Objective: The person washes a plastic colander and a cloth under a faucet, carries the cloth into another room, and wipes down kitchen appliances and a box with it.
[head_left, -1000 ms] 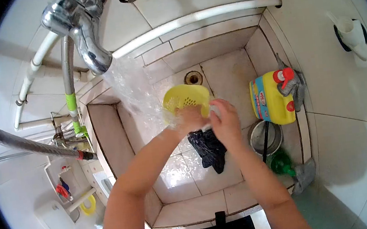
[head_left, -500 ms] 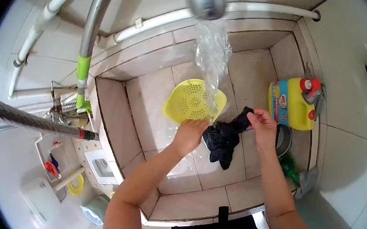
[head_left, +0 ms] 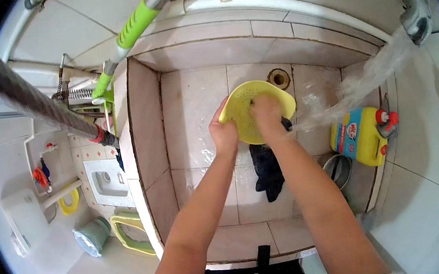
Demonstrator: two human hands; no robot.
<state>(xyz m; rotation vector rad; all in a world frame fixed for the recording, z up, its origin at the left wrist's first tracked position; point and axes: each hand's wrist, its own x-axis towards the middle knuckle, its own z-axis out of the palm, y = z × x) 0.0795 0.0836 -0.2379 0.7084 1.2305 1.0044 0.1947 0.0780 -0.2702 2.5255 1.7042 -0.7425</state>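
The left hand [head_left: 223,135] gripped the colander [head_left: 241,94] by its left rim, thumb on the inner side. The right hand [head_left: 268,115] reached down into the colander's bowl; its fingers were blurred, and I could not tell whether they held anything. The black cloth [head_left: 268,172] lay in the basin [head_left: 193,94] on the near side of both hands, partly hidden by the right forearm. Just beyond the hands, slightly right, was the drain [head_left: 279,78]. Right of the right hand, water [head_left: 354,86] fell slantwise from the tap [head_left: 417,28]. Farther right were the jug [head_left: 360,137] and, just beside it, the pot [head_left: 337,169]. Well left of the left hand, outside the basin, were the toilet [head_left: 106,177] and the bucket [head_left: 93,237].
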